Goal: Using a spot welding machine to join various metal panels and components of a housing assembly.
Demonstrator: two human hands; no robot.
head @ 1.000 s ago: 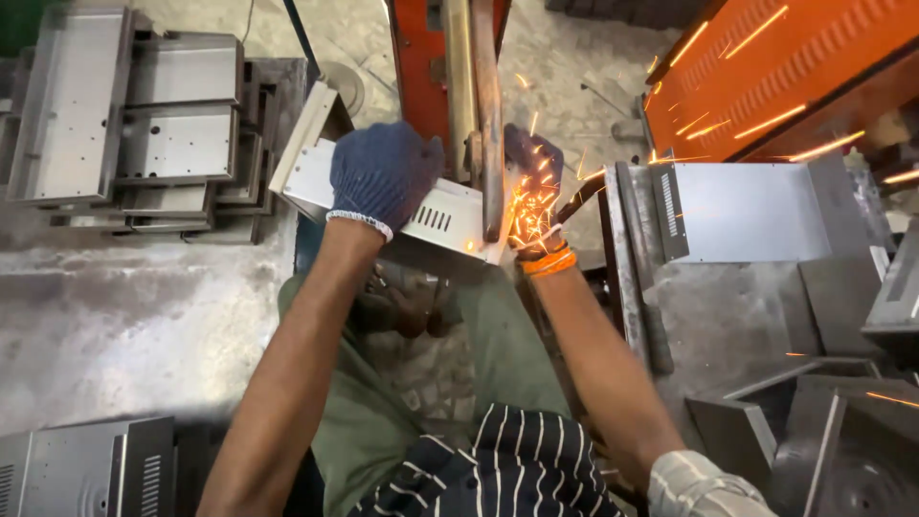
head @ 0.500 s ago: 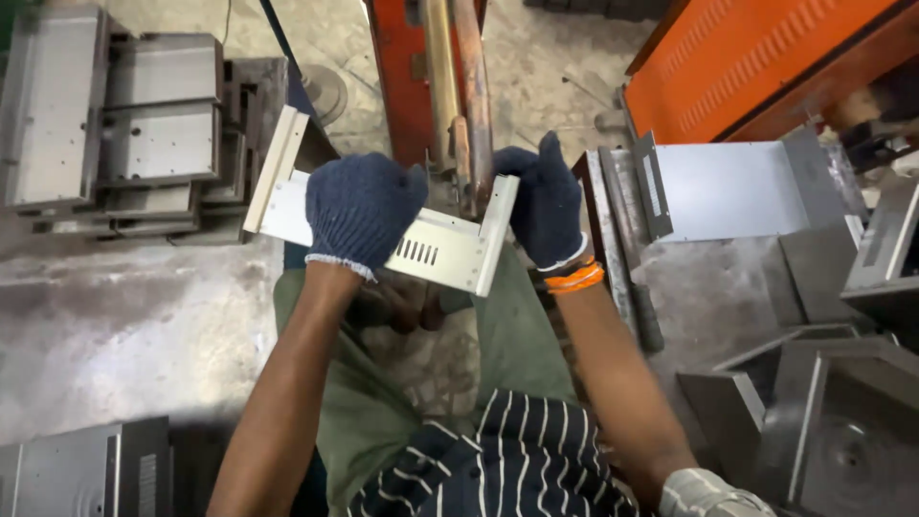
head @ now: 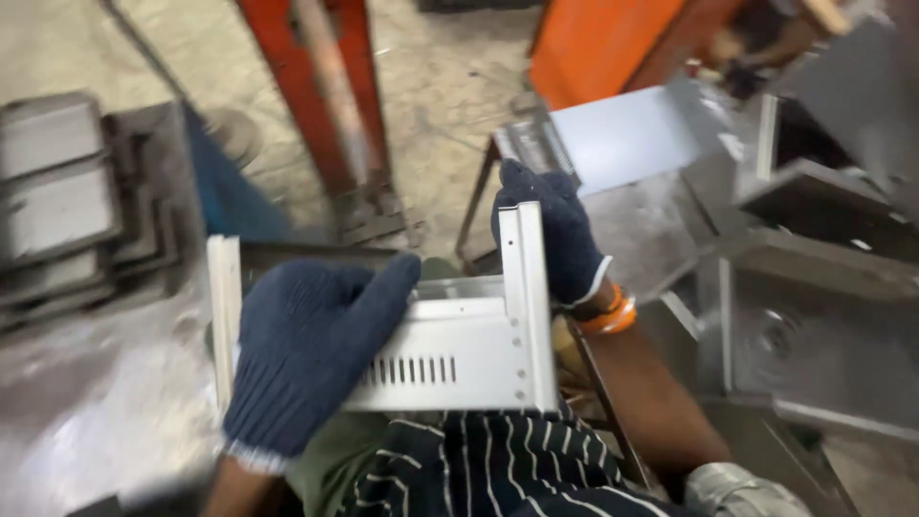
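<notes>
Both gloved hands grip the slotted grey metal bracket (head: 450, 354) above the lap, left hand (head: 306, 349) wrapped over its face, right hand (head: 550, 235) clasping its far flange.

Both gloved: left hand (head: 306, 349) palm-down, fingers spread; right hand (head: 550, 235) curled shut, thumb fwd
</notes>
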